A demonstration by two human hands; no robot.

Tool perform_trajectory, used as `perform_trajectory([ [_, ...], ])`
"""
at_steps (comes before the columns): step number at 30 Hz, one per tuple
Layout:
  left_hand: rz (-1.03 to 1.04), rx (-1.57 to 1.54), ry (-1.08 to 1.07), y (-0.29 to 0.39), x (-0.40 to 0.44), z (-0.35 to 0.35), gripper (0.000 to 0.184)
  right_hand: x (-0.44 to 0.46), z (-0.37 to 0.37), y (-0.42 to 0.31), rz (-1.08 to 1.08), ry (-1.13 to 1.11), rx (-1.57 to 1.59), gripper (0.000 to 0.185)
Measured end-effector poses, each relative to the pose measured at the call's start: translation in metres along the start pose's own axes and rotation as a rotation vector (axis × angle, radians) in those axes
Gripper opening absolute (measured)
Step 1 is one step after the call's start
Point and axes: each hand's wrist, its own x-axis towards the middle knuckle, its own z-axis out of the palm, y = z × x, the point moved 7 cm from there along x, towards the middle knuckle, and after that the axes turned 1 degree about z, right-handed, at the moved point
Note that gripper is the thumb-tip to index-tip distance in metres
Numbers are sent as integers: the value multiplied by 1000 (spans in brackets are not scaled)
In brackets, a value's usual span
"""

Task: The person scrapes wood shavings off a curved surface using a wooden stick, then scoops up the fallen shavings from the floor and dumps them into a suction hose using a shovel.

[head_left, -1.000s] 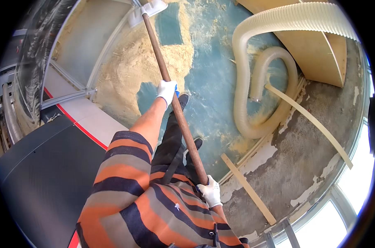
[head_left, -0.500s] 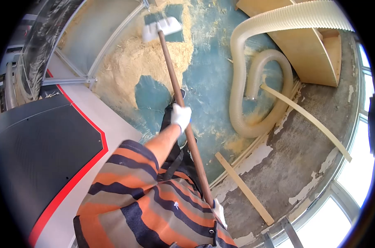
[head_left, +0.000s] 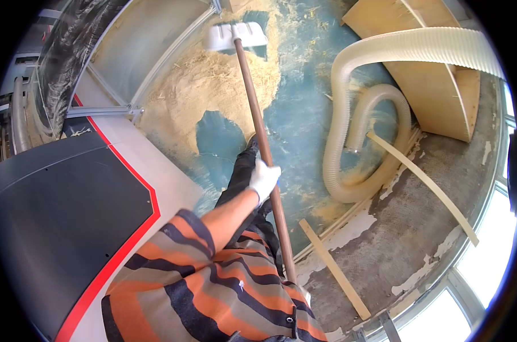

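Note:
A shovel with a wide white ribbed blade [head_left: 250, 36] and a long brown wooden handle [head_left: 253, 108] reaches away from my body. Its blade is at the far side of a sawdust heap [head_left: 178, 97] on the blue-green floor. My left hand [head_left: 264, 178], in a white glove, is wrapped round the middle of the handle. Near my right hip, my right hand [head_left: 308, 297] is at the handle's rear end; only a sliver of its white glove shows beside the striped shirt. The earlier view shows it gripping there.
A ribbed cream hose [head_left: 334, 114] loops over the floor on the right, near a plywood box [head_left: 429, 85]. Wooden strips [head_left: 335, 268] lie along the wall ledge. A dark machine panel with a red edge [head_left: 70, 211] stands left, beside a metal-framed clear screen [head_left: 156, 57].
The whole view has shifted slightly. My left hand has come nearer my body with the handle, and the blade stays at the heap's far side. My right hand is more hidden by the shirt.

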Motion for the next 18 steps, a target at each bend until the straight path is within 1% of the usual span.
perform_trajectory([
  [1,50,-13,46,10,27,-15,45,1,-10,-53,-58,-3,59,38],
  [2,38,-28,105,15,51,-30,44,1,-19,-105,-115,-9,118,37],
  [3,33,-41,157,21,79,-43,44,14,-20,-141,-202,44,39,37],
  [4,-11,-71,125,15,112,-54,43,21,-22,-170,-206,49,31,30],
  [5,-57,-104,91,4,136,-63,41,25,-21,-189,-200,32,23,30],
  [7,-120,-131,241,14,138,-83,28,35,-11,-181,-106,-61,58,36],
  [8,-66,-70,276,6,146,-87,27,36,-3,-176,-65,-119,73,40],
  [9,-78,-116,250,1,146,-92,27,31,4,-175,-83,-157,111,40],
  [11,-64,-229,189,17,154,-96,30,29,17,-173,-145,-202,191,39],
  [12,-55,-255,175,25,167,-99,22,29,19,-166,-146,-218,145,38],
  [13,-45,-229,167,28,177,-98,18,19,6,-181,-157,-187,96,38],
  [15,-54,-162,200,35,144,-86,20,10,-16,-173,-115,-182,90,38],
  [16,-11,-158,235,11,142,-76,21,9,-21,-153,-117,-185,36,38],
  [17,-80,-108,235,1,118,-65,21,8,-27,-128,-149,-134,-46,38],
  [18,-67,-77,300,-35,113,-51,24,7,-33,-93,-166,-105,-133,39],
])
